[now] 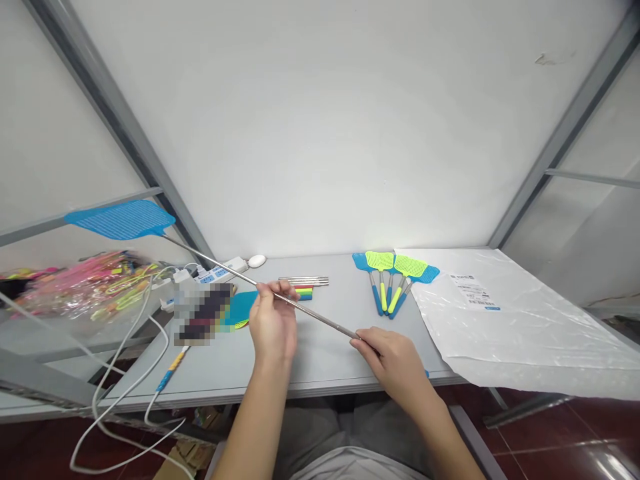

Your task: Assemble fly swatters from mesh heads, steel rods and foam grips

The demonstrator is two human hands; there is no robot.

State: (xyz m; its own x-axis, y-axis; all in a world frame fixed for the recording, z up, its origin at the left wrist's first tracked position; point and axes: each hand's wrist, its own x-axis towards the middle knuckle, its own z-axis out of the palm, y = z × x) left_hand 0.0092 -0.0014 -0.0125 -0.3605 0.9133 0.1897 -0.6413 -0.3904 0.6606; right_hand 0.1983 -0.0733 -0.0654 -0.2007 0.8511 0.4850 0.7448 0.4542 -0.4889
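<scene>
Right hand [395, 360] grips the lower end of a long blue fly swatter [125, 220], its rod slanting up leftward through the left hand [274, 323], which pinches it. Leftward, a see-through bag [75, 287] holds pink and yellow goods; rightward, a white bag [450, 333], contents hidden, overhangs the front edge of the grey worktop [330, 357]. Five swatters [395, 273] fan out near the white wall [320, 133].

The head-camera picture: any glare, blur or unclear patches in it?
Head view: glare spot on the shiny red floor, lower right; head view again: blocky pixels cover a dark item at left; head view too: the blue fly swatter held by the left hand and right hand looks fairly sharp.
</scene>
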